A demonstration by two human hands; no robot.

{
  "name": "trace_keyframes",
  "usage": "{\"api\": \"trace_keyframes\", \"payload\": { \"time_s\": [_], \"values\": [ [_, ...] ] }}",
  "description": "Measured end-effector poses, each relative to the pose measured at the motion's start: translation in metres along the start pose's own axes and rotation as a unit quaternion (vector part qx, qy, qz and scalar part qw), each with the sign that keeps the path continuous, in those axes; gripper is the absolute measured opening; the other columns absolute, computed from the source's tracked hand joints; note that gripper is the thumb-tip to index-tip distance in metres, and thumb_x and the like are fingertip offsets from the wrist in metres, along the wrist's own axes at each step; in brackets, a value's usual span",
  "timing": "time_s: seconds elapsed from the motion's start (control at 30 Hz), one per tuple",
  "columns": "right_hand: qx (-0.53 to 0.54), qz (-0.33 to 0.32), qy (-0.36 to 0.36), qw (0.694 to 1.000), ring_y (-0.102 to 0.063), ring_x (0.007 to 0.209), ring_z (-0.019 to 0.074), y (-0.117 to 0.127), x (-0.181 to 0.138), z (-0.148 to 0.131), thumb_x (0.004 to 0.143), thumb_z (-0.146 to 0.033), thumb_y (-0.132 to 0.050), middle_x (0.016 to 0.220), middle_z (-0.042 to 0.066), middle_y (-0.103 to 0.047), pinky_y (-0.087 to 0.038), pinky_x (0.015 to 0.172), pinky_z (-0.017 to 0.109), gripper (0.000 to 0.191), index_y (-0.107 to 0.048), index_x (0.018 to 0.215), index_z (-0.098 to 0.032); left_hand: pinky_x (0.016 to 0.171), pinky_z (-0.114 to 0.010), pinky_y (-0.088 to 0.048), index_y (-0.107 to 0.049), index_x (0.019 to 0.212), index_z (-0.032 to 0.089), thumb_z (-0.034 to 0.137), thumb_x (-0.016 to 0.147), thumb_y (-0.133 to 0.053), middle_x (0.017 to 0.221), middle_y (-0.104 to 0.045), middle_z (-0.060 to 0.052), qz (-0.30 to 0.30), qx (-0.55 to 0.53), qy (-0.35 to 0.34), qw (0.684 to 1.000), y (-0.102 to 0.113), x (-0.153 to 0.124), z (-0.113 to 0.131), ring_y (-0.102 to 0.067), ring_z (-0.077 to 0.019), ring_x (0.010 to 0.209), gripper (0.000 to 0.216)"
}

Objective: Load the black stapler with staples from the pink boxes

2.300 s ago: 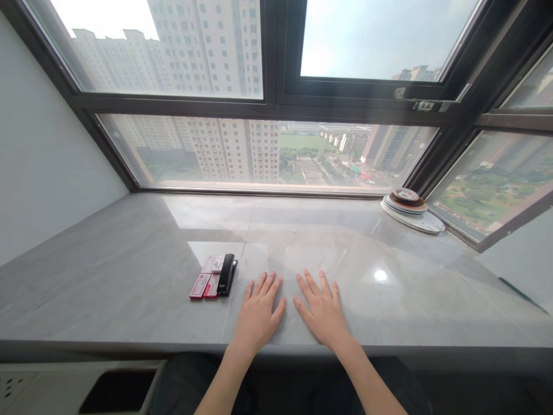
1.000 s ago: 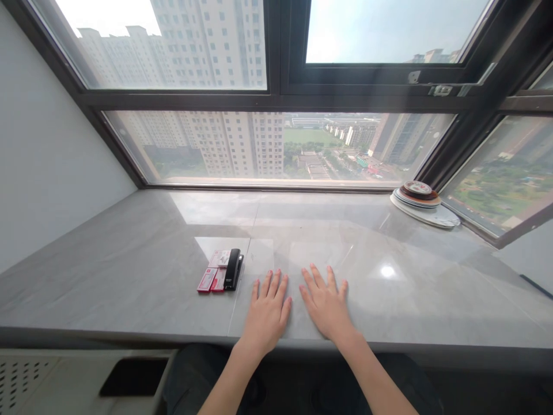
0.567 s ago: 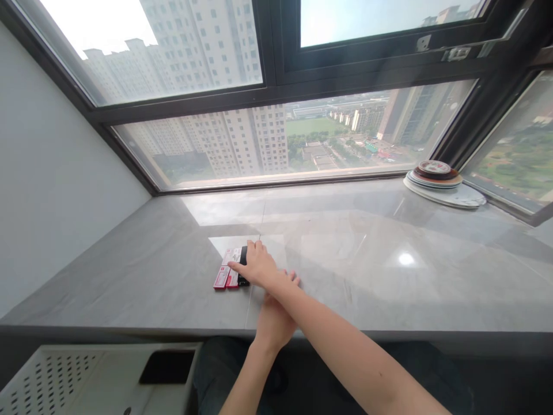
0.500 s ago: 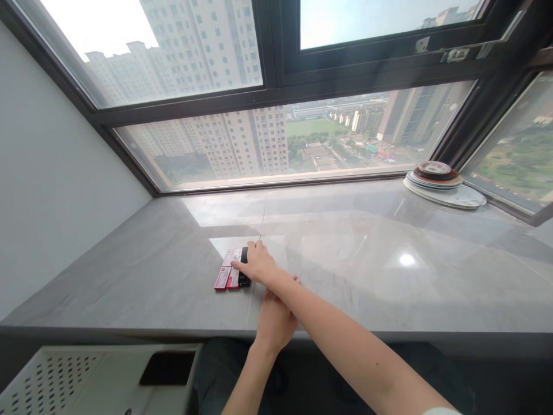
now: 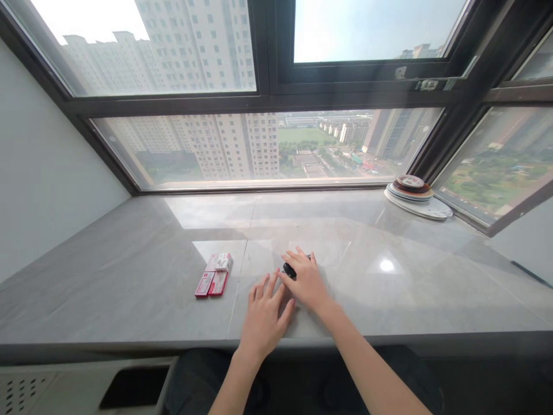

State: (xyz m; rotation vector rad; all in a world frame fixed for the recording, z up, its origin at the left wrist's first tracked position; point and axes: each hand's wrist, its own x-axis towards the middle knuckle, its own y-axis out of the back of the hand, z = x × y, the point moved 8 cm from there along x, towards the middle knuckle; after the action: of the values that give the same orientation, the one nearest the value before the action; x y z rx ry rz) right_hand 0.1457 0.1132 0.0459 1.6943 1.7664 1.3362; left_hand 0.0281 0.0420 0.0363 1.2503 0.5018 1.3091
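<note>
My right hand [image 5: 306, 281] is closed over a black stapler [image 5: 288, 270] on the grey stone sill [image 5: 129, 276]; most of the stapler is hidden under my fingers. My left hand [image 5: 263, 317] lies flat beside it, fingers spread, its fingertips almost touching the right hand. To the left lie three small red and white staple boxes [image 5: 213, 275], flat on the sill and apart from both hands.
A stack of round plates [image 5: 415, 196] stands at the far right corner by the window. Dark window frames run along the back. A white perforated crate [image 5: 26, 386] sits below the sill's front edge at lower left.
My right hand reached left across my left hand, took the black stapler from beside the boxes and brought it to the right. The boxes stayed put.
</note>
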Motion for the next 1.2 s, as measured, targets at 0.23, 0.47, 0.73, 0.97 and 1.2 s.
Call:
{"api": "trace_keyframes", "payload": {
  "time_s": [0.23, 0.47, 0.73, 0.97, 1.2],
  "values": [
    [-0.026, 0.111, -0.094, 0.989, -0.047, 0.142, 0.0282, -0.013, -0.003, -0.01, 0.098, -0.03, -0.056, 0.151, 0.01, -0.058, -0.022, 0.121, 0.052, 0.034, -0.072, 0.128, -0.028, 0.122, -0.053, -0.026, -0.039, 0.157, 0.033, 0.036, 0.104, -0.044, 0.163, -0.041, -0.001, -0.055, 0.031, -0.021, 0.998, -0.01, -0.001, 0.0, -0.032, -0.0295, 0.151, 0.053],
    [0.179, 0.196, -0.166, 0.95, -0.066, 0.117, 0.0265, 0.012, 0.016, 0.015, 0.088, -0.041, -0.067, 0.128, 0.007, -0.074, -0.044, 0.107, 0.041, 0.03, -0.08, 0.113, -0.029, 0.12, -0.054, -0.029, -0.036, 0.158, 0.033, 0.039, 0.105, -0.04, 0.166, -0.037, -0.002, -0.03, 0.063, 0.034, 0.997, -0.023, 0.009, -0.006, -0.037, -0.0299, 0.148, 0.053],
    [0.574, 0.275, -0.297, 0.712, -0.069, 0.119, 0.0263, 0.015, -0.014, 0.117, 0.089, -0.06, -0.057, 0.128, 0.011, -0.072, -0.06, 0.088, 0.037, 0.05, -0.066, 0.118, -0.02, 0.12, -0.057, -0.029, -0.03, 0.16, 0.031, 0.039, 0.104, -0.045, 0.167, -0.034, -0.007, 0.014, 0.029, 0.046, 0.998, -0.021, 0.009, -0.005, -0.039, -0.0317, 0.147, 0.059],
    [0.575, 0.248, -0.301, 0.719, -0.065, 0.125, 0.0231, 0.012, -0.049, 0.133, 0.096, -0.067, -0.04, 0.134, 0.009, -0.064, -0.06, 0.101, 0.044, 0.052, -0.052, 0.128, -0.027, 0.118, -0.054, -0.035, -0.036, 0.154, 0.024, 0.032, 0.102, -0.049, 0.163, -0.036, -0.013, 0.086, -0.038, 0.075, 0.993, 0.003, 0.003, -0.018, -0.038, -0.0308, 0.147, 0.054],
    [0.506, 0.246, -0.27, 0.781, -0.07, 0.107, 0.0228, 0.032, -0.109, 0.107, 0.095, -0.049, -0.058, 0.123, 0.008, -0.066, -0.062, 0.088, 0.039, 0.042, -0.053, 0.131, -0.028, 0.115, -0.064, -0.031, -0.053, 0.145, 0.021, 0.031, 0.098, -0.053, 0.162, -0.033, -0.017, 0.167, 0.129, 0.272, 0.939, 0.055, -0.043, -0.1, -0.027, -0.0403, 0.149, 0.048]
  ]
}}
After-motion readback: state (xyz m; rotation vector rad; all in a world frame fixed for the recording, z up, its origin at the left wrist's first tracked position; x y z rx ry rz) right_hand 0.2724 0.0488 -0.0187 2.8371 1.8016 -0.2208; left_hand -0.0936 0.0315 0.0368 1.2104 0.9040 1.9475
